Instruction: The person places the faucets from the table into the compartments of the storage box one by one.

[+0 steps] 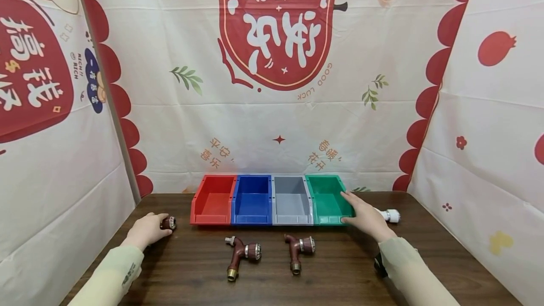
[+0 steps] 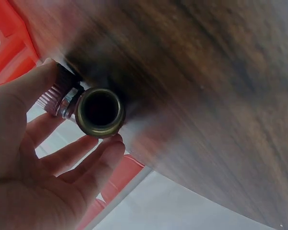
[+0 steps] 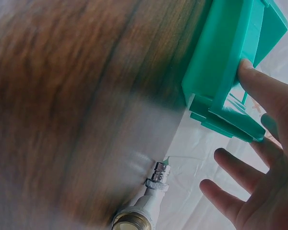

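At the table's left, my left hand [image 1: 146, 230] holds a dark red-brown faucet [image 1: 168, 223]. In the left wrist view the thumb lies on its ribbed knob [image 2: 55, 93], the other fingers pass behind the body, and its round brass-rimmed opening [image 2: 101, 112] faces the camera. My right hand [image 1: 366, 217] touches the near right part of the green bin [image 1: 327, 190], with thumb and index finger against it and the other fingers spread. Beside that hand lies a white faucet [image 1: 392, 216], partly hidden in the head view; the right wrist view shows its metal nozzle [image 3: 158, 175].
Left of the green bin, in one row, stand a grey bin [image 1: 292, 197], a blue bin [image 1: 253, 197] and a red bin [image 1: 214, 197]. Two more red-brown faucets [image 1: 239, 254] [image 1: 296, 249] lie before them on the wooden table [image 1: 191, 268]. Printed cloth [image 1: 272, 122] hangs behind and at both sides.
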A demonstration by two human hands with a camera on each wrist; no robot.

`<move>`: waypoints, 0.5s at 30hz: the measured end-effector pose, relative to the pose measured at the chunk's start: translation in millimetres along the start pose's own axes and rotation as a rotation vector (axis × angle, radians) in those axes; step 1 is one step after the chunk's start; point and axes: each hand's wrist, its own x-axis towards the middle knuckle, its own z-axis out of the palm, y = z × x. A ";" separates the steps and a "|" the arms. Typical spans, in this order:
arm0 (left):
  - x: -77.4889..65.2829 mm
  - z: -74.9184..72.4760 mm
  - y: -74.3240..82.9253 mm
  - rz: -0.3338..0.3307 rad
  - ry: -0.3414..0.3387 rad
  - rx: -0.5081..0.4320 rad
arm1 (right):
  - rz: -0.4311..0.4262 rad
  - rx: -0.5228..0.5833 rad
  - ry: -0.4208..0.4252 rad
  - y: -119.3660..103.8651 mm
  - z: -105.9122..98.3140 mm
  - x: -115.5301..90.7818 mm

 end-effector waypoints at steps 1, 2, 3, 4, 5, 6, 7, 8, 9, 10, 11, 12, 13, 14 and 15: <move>0.1 -0.3 1.0 -0.008 -0.004 -0.003 | 0.001 0.000 -0.001 0.0 -0.2 -0.2; 0.3 -0.6 1.9 -0.018 -0.008 -0.007 | 0.001 0.000 0.000 0.0 -0.3 -0.4; 0.4 -1.0 3.0 -0.029 -0.012 -0.013 | 0.001 0.000 0.001 0.0 -0.4 -0.5; 0.5 -1.4 3.9 -0.041 -0.014 -0.018 | 0.002 0.000 0.001 -0.1 -0.6 -0.7; 0.8 -1.7 4.5 -0.051 -0.016 -0.020 | 0.002 0.001 0.003 -0.2 -0.7 -0.8; 0.9 -1.8 5.1 -0.061 -0.017 -0.022 | 0.002 -0.001 0.003 -0.2 -0.7 -0.8; 1.0 -1.9 5.6 -0.067 -0.017 -0.019 | 0.001 -0.003 0.004 -0.2 -0.5 -0.7; 1.2 -1.9 6.0 -0.074 -0.016 -0.017 | 0.000 -0.004 0.006 -0.1 -0.2 -0.6; 1.3 -1.7 6.2 -0.076 -0.016 -0.011 | -0.001 -0.005 0.007 -0.1 0.0 -0.5; 1.6 -1.4 6.2 -0.079 -0.018 -0.007 | -0.002 -0.007 0.008 0.0 0.4 -0.4; 2.0 -1.0 6.2 -0.080 -0.021 -0.003 | -0.003 -0.009 0.009 0.2 0.8 -0.4; 2.5 -0.7 6.1 -0.081 -0.024 -0.001 | -0.005 -0.009 0.009 0.3 1.2 -0.4; 3.0 -0.3 6.0 -0.081 -0.025 0.000 | -0.005 -0.010 0.011 0.5 1.4 -0.5; 3.6 0.2 5.7 -0.081 -0.027 -0.001 | -0.007 -0.009 0.011 0.6 1.6 -0.7; 4.2 0.6 5.5 -0.082 -0.030 -0.004 | -0.008 -0.009 0.012 0.7 1.7 -0.9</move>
